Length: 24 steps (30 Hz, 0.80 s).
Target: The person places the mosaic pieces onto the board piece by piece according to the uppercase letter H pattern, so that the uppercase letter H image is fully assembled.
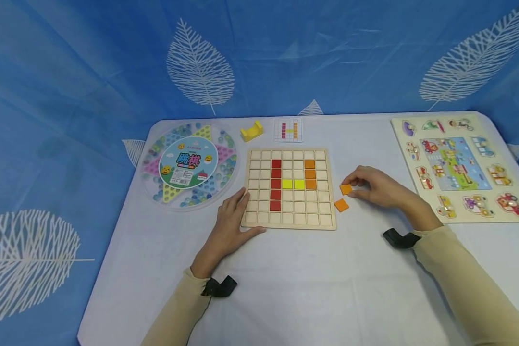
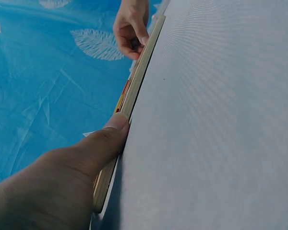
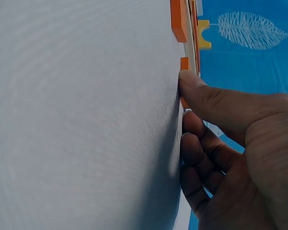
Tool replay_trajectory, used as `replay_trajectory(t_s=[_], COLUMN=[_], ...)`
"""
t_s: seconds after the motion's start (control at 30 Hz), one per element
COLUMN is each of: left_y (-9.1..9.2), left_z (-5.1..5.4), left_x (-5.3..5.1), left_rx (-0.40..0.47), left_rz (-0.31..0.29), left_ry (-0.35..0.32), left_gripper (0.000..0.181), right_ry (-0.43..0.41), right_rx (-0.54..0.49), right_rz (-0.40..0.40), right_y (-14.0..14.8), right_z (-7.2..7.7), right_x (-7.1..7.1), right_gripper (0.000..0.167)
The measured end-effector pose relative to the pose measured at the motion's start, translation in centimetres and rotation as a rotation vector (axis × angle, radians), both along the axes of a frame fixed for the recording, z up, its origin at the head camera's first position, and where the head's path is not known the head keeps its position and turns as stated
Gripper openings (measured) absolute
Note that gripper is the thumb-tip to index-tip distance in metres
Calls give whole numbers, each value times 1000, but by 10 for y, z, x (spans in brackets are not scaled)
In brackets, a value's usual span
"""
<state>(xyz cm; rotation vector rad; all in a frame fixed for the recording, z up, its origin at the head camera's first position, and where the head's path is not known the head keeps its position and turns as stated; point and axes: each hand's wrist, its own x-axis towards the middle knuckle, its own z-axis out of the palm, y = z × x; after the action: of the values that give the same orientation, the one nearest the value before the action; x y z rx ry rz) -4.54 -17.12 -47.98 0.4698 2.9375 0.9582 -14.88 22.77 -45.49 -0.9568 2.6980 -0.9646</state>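
A wooden grid board (image 1: 287, 220) lies flat in the middle of the table. Its cells hold a column of red tiles (image 1: 276, 184), two yellow tiles (image 1: 293, 184) side by side, and three orange tiles (image 1: 310, 174). At the board's near left corner rests my left hand (image 1: 228, 225), fingers along the left side and thumb against the front edge. Right of the board, my right hand (image 1: 378, 187) pinches an orange tile (image 1: 345, 189) between thumb and finger, at the tabletop. Another loose orange tile (image 1: 341, 205) lies just nearer, beside the board.
Behind the board are a pattern card (image 1: 288, 130) and a yellow notched block (image 1: 252, 131). A round Chinese checkers set (image 1: 188, 162) stands on the left. A wooden vehicle puzzle (image 1: 463, 168) lies at the right, close to my right forearm.
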Motion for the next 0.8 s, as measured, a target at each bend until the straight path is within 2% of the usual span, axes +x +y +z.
replay_trajectory(t_s=[0.27, 0.47, 0.8], left_y=[0, 0, 0], left_z=[-1, -1, -2], left_x=[1, 1, 1], left_rx=[9, 5, 7], left_rz=[-1, -2, -9], left_ry=[22, 25, 33], left_gripper=[97, 97, 97], right_ry=[13, -29, -58], right_rx=[5, 1, -20], right_rz=[2, -20, 14], right_y=[0, -4, -45], right_z=[-1, 1, 13], right_x=[0, 2, 5], right_gripper=[26, 25, 23])
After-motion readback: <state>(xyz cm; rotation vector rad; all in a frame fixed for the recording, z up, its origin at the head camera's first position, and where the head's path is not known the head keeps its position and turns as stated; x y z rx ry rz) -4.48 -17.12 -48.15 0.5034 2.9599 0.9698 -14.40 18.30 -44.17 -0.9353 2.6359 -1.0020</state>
